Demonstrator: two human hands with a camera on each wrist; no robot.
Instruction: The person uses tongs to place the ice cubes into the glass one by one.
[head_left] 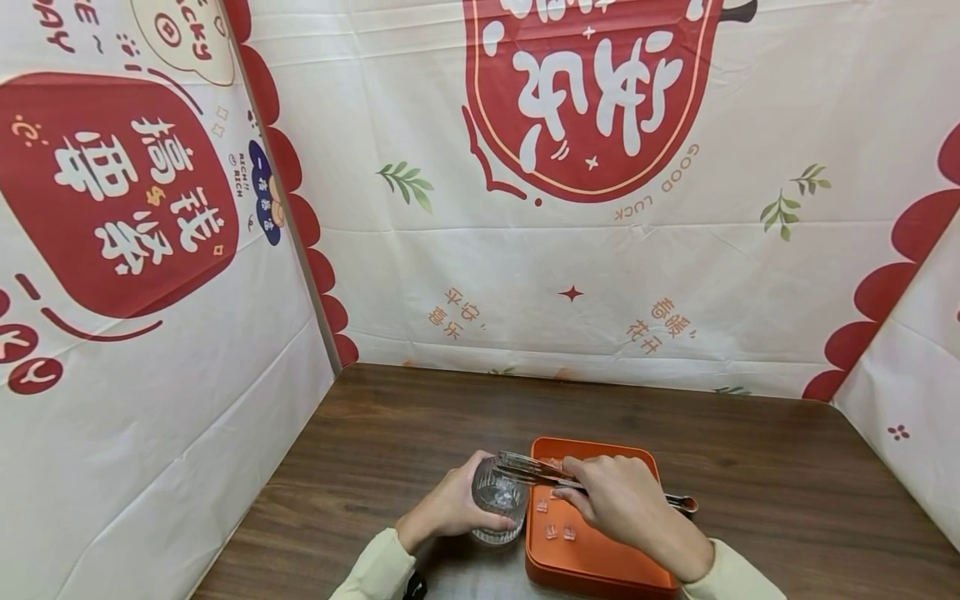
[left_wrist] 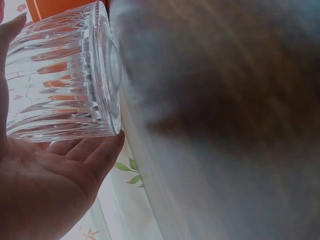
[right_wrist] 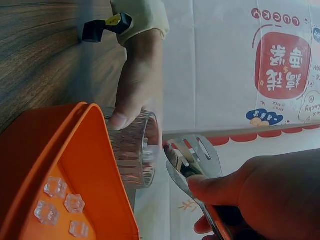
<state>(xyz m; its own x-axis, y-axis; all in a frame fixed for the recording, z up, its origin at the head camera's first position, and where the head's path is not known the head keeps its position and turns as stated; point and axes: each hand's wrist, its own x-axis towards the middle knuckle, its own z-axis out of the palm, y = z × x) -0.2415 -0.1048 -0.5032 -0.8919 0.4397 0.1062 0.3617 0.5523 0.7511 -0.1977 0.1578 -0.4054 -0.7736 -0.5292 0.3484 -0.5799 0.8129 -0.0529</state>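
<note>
My left hand point(head_left: 456, 505) grips a clear ribbed glass point(head_left: 497, 500), fingers round one side and thumb on the other. In the left wrist view the glass base point(left_wrist: 107, 75) faces the camera side, with fingers point(left_wrist: 102, 155) along the wall. Metal tongs point(head_left: 528, 471) with slotted heads are held in my right hand point(head_left: 630, 504). Their tips reach over the glass mouth in the head view. Inside the glass, a small clear piece point(right_wrist: 146, 150) shows near the rim in the right wrist view. Whether the tongs pinch anything I cannot tell.
An orange box point(head_left: 607, 560) stands right of the glass, under my right forearm. Several clear cubes point(right_wrist: 75, 203) lie in it. The dark wooden table point(head_left: 420, 408) is bounded by printed cloth walls point(head_left: 390, 275) at the back and sides.
</note>
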